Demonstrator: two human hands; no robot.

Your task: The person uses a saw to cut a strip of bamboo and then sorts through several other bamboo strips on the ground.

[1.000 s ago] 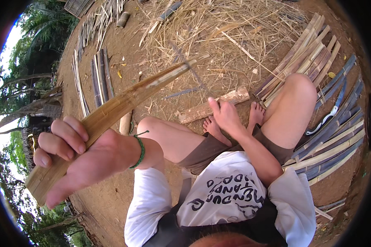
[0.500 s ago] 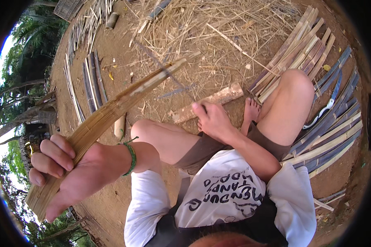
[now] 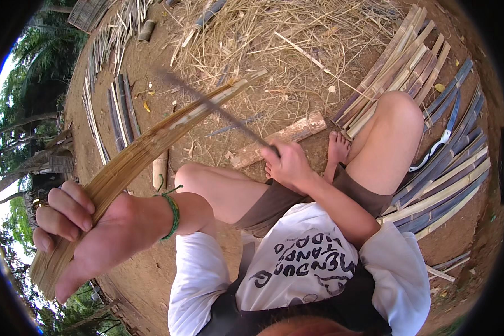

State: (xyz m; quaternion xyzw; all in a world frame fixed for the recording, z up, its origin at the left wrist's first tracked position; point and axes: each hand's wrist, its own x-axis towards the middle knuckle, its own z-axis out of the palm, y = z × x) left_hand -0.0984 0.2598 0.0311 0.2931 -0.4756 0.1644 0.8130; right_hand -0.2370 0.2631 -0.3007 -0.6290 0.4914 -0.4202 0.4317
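Two hands share the work: the left hand (image 3: 89, 229) is clenched around a long bundle of pale split bamboo strips (image 3: 145, 151) raised over the knees, while the right hand (image 3: 288, 165) grips a thin dark blade (image 3: 218, 109) against it, seemingly mid-shaving, needing a steady stroke.

- My left hand (image 3: 89, 224) is raised near left, fingers curled tight, arm bent.
- My right hand (image 3: 288, 165) is fisted farther out, forearm reaching over my knees.
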